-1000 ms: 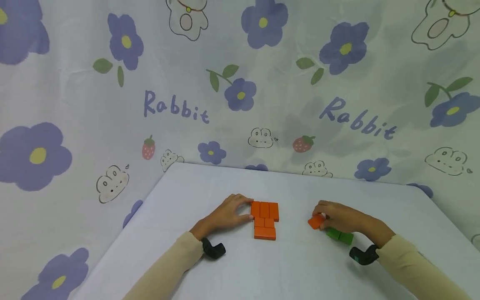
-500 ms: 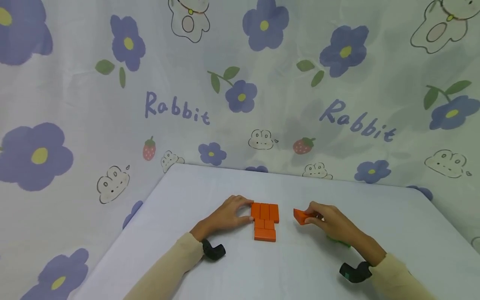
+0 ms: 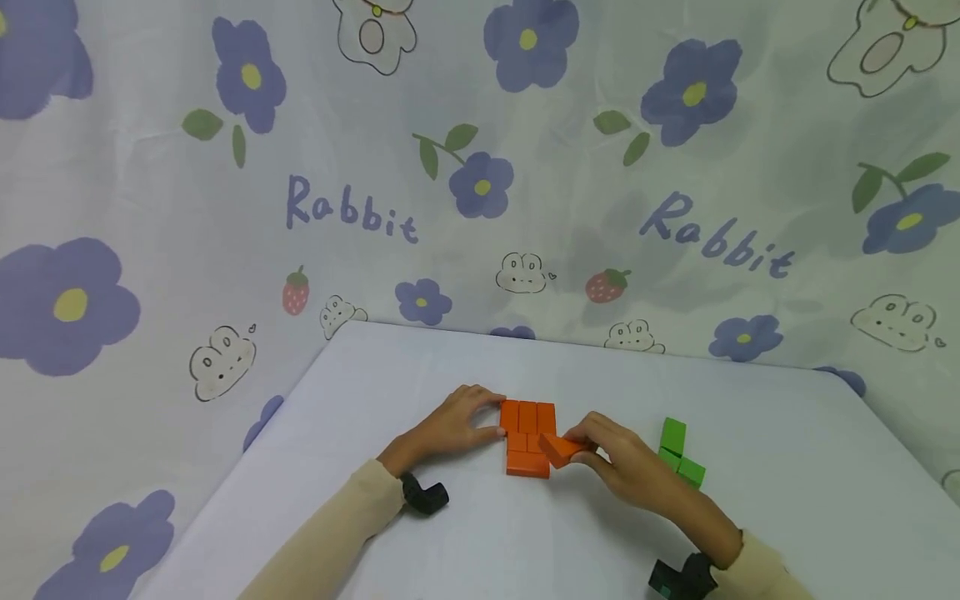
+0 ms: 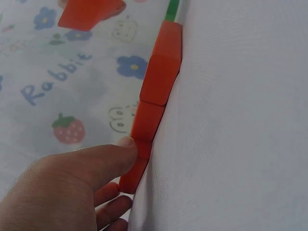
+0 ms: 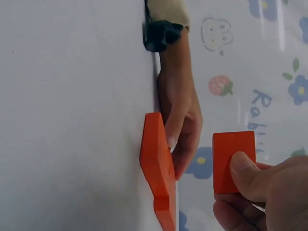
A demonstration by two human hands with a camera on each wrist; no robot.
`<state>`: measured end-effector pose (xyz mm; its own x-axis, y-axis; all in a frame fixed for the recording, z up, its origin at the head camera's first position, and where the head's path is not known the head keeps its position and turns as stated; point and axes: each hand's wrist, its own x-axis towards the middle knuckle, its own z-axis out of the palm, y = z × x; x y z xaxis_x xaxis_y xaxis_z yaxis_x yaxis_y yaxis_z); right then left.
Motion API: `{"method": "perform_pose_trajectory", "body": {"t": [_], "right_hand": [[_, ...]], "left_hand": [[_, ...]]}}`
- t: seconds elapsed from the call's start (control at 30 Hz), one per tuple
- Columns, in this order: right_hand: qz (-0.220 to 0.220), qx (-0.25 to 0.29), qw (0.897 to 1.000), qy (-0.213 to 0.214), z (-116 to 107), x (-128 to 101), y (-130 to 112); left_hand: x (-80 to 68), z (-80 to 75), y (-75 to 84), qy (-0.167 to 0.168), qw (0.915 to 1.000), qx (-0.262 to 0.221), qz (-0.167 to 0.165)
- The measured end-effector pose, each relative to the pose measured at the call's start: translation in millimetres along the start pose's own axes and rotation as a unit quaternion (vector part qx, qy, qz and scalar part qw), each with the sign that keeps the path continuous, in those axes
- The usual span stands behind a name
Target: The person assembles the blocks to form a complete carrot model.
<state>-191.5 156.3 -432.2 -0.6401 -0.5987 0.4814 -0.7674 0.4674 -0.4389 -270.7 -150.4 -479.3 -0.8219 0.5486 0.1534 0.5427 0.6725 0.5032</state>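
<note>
Several orange blocks (image 3: 528,435) lie flat together on the white table (image 3: 450,533), three in a far row and more below. My left hand (image 3: 457,427) presses its fingertips against the left side of that group (image 4: 144,125). My right hand (image 3: 611,457) pinches a loose orange block (image 3: 558,450), held tilted just above the group's right lower side. In the right wrist view that block (image 5: 233,161) sits between thumb and fingers, apart from the flat group (image 5: 159,168). In the left wrist view the held block (image 4: 89,12) hovers above.
Two or three green blocks (image 3: 678,454) lie on the table right of my right hand. A flowered "Rabbit" cloth (image 3: 480,167) hangs behind the table. Black wrist cameras (image 3: 423,493) sit on both forearms.
My right hand lifted the orange block from beside the green blocks and carried it left to the orange group. The green blocks are now uncovered. My left hand stayed put.
</note>
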Motion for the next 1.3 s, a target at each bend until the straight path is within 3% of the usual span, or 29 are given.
{"method": "perform_pose_trajectory", "body": {"t": [0.3, 0.57, 0.9, 1.3], "right_hand": [[-0.052, -0.007, 0.998, 0.023, 25.0, -1.6, 0.7], [-0.078, -0.029, 0.996, 0.011, 40.7, 1.4, 0.8], [-0.034, -0.049, 0.998, 0.007, 52.0, -4.0, 0.8], [-0.042, -0.060, 0.997, 0.000, 58.1, -9.7, 5.3]], "left_hand": [[2.9, 3.6, -0.5, 0.008, 0.9995, -0.014, 0.028], [0.8, -3.9, -1.5, 0.014, 0.9998, 0.003, 0.016], [3.0, -4.1, -2.1, 0.012, 0.9998, -0.005, 0.017], [2.3, 0.0, -2.3, 0.006, 0.9999, -0.008, 0.010]]}}
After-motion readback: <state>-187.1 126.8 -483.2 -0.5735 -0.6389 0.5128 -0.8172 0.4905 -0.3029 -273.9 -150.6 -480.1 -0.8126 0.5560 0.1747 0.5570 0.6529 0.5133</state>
